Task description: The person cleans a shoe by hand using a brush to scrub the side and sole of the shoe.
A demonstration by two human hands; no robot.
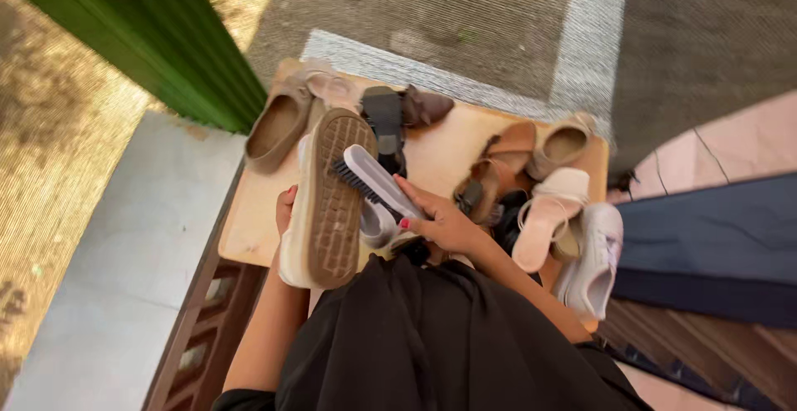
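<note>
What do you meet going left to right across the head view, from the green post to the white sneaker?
Green post → tan flat → upturned shoe in the left hand → brush in the right hand → brown sandal → pale heeled sandal → white sneaker.

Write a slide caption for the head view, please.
Left hand holds an upturned shoe; right hand holds a brush on its sole.

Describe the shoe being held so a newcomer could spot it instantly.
Start at the small wooden table crowded with shoes, below the grey rug. At its near left edge, the left hand holds one shoe sole-up, with the right hand pressing a brush to it. Only this shoe shows a tan, gridded sole; the others lie flat.
</note>
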